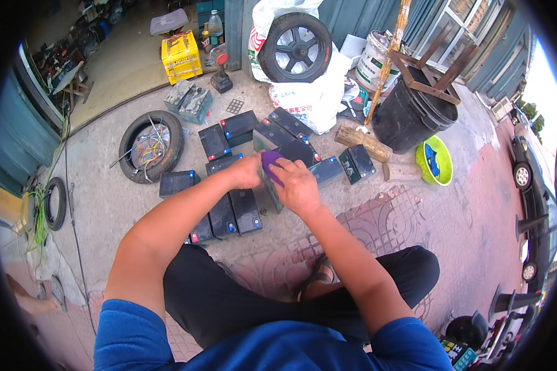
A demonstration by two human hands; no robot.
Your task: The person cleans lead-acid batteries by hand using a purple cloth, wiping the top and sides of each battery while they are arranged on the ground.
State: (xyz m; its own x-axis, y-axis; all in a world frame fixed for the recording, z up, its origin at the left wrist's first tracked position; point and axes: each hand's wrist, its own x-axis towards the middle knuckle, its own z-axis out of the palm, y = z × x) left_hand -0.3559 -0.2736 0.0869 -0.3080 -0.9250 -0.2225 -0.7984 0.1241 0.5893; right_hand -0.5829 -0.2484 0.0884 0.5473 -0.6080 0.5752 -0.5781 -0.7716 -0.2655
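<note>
Both my hands meet over a dark battery among the other batteries on the ground. My right hand presses a purple cloth-like pad onto it, fingers bent over the pad. Closed at the battery's upper left edge is my left hand; its fingertips are hidden. Several black batteries stand close together by my left forearm, some with red or blue terminals. Beyond my hands lie more, including a battery at the back. To the right, one battery sits a little apart.
A tyre with loose wires lies left, near a dusty battery and a cordless tool. Behind are a wheel on white bags and a yellow box. A wooden block, black bucket and lime-green bowl stand right.
</note>
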